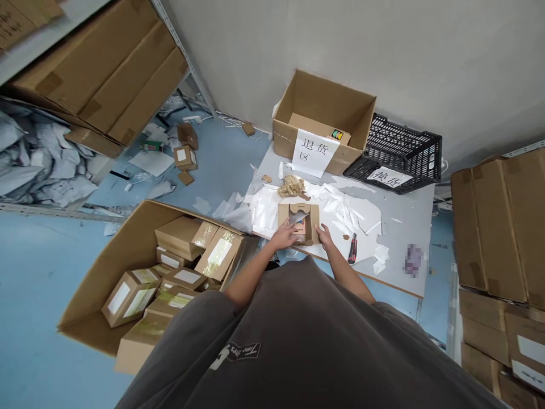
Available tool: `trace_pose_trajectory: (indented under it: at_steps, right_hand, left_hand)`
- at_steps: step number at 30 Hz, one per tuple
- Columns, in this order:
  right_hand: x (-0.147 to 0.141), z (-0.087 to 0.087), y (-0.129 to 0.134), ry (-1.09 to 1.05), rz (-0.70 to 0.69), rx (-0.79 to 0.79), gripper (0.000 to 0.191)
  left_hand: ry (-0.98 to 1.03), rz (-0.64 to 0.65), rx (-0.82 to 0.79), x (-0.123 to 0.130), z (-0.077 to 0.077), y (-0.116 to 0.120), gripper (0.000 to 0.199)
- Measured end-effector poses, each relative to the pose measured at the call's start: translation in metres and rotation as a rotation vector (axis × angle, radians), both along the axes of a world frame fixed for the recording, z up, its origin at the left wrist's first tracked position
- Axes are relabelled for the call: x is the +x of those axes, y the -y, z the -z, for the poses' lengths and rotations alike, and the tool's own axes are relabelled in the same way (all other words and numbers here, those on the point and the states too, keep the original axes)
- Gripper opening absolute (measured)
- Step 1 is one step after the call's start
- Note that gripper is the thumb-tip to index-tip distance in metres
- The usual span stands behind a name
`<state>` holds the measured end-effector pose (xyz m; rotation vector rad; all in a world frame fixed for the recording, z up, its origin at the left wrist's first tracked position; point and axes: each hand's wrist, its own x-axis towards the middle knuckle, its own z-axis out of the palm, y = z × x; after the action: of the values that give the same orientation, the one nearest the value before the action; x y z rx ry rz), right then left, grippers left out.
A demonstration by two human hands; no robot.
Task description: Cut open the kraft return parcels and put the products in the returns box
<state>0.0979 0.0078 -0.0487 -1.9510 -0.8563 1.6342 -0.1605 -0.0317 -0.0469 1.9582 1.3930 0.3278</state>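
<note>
A small opened cardboard box [314, 217] lies at the front edge of the grey table. Inside it I see a grey flap or sheet [298, 216] curled up over an item with some orange and blue, mostly covered. My left hand [284, 234] reaches over the box's left side, fingers stretched out across the contents. With its fingers on the right edge, my right hand [324, 235] grips the box. Just right of that hand lies a red and black utility knife [352, 249]. Crumpled brown packing paper [291, 186] sits behind the box.
White paper scraps [340, 207] litter the table [404, 227]. At its back stand a large labelled carton [283, 133] and a black plastic crate [402, 149]. A big carton [91, 289] of parcels is at my left. Shelves and stacked cartons [489, 227] flank both sides.
</note>
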Motion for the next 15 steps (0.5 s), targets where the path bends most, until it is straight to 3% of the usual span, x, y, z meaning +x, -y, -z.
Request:
trace_pose_trajectory:
  at_steps: [3, 5, 8, 11, 13, 15]
  right_hand:
    - [-0.004, 0.001, -0.009, 0.026, -0.025, -0.02, 0.086]
    - [-0.003, -0.003, -0.016, 0.115, -0.053, 0.008, 0.092]
    - [-0.002, -0.017, -0.024, 0.422, -0.204, 0.265, 0.081]
    - [-0.013, -0.031, -0.03, 0.594, -0.536, 0.616, 0.044]
    - [-0.03, -0.035, -0.033, 0.547, -0.81, 0.698, 0.032]
    - [-0.05, -0.032, -0.035, 0.478, -1.033, 0.651, 0.028]
  left_hand:
    - [-0.079, 0.05, -0.028, 0.0, 0.0, 0.009, 0.099]
    - [-0.14, 0.047, -0.012, 0.008, 0.003, 0.016, 0.114]
    - [-0.2, -0.003, 0.037, 0.023, 0.007, 0.022, 0.107]
    - [-0.19, -0.039, 0.075, 0.033, 0.009, 0.023, 0.096]
    - [-0.169, -0.053, 0.087, 0.035, 0.008, 0.022, 0.092]
    - [-0.149, -0.065, 0.093, 0.035, 0.006, 0.022, 0.091]
